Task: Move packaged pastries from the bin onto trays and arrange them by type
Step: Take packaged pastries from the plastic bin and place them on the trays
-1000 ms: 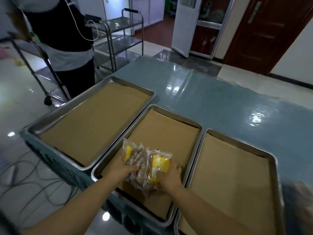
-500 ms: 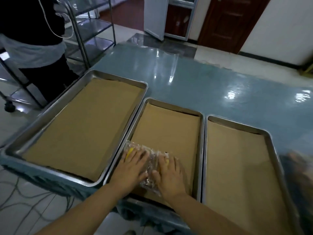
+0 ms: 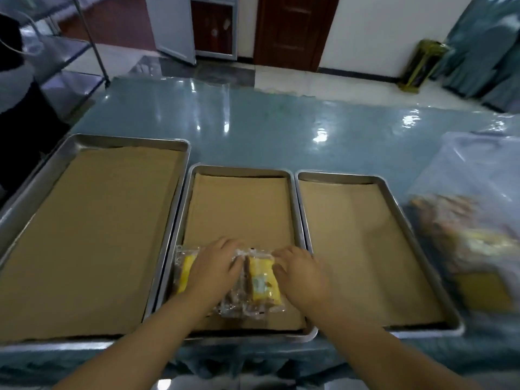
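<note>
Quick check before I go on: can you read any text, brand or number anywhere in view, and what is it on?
No text is legible.
Right pastry packet: pale mark on the yellow label, too blurred to read.
Left pastry packet: yellow label, no readable print.
Bin: blurred, no text made out.

Bare forearms angled inward and forward, left grip (image 3: 216, 270) palm down, fingers loosely spread and nearly straight, right grip (image 3: 302, 274) close beside it, palm down, fingers bent, tips turned leftward.
</note>
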`<state>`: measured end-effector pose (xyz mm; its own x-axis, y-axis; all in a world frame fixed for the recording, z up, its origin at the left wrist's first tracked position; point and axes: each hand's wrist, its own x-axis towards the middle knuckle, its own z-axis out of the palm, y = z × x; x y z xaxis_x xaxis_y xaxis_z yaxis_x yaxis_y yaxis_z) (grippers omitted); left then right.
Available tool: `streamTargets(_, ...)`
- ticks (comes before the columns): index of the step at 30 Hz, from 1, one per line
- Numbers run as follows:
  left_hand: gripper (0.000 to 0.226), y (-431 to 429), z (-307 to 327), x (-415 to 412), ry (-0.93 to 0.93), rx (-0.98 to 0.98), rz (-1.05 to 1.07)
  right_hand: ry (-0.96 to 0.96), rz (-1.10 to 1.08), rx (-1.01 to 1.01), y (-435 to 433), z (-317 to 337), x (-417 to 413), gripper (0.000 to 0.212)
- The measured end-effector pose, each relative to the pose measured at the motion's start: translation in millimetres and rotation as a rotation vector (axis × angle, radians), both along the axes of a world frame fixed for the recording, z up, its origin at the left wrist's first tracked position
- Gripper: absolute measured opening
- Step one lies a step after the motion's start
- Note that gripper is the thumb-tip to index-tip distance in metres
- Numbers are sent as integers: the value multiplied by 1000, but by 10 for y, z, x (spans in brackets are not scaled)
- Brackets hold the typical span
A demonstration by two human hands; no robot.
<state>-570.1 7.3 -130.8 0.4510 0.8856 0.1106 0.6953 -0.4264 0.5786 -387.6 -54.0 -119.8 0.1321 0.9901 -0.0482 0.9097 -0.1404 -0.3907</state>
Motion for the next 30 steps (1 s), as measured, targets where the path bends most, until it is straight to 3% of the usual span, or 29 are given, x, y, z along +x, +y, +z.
streamTargets(11,22,-128,1172,1694,-329,136,-182,-159,-95,355,-421,1250,1313,19)
streamTargets(19,23,-660,1586,3243,-457,191,-261,-186,-273,546,-1221,1761,2884,15)
streamTargets(22,19,-801,1569,3777,-465,138,-264,-173,-360,527,-1522,1793,3525,14)
streamTargets(30,15,-1063,1569,4826,-298,130,-341,-97,-478,196,-1794,1582,4873,16)
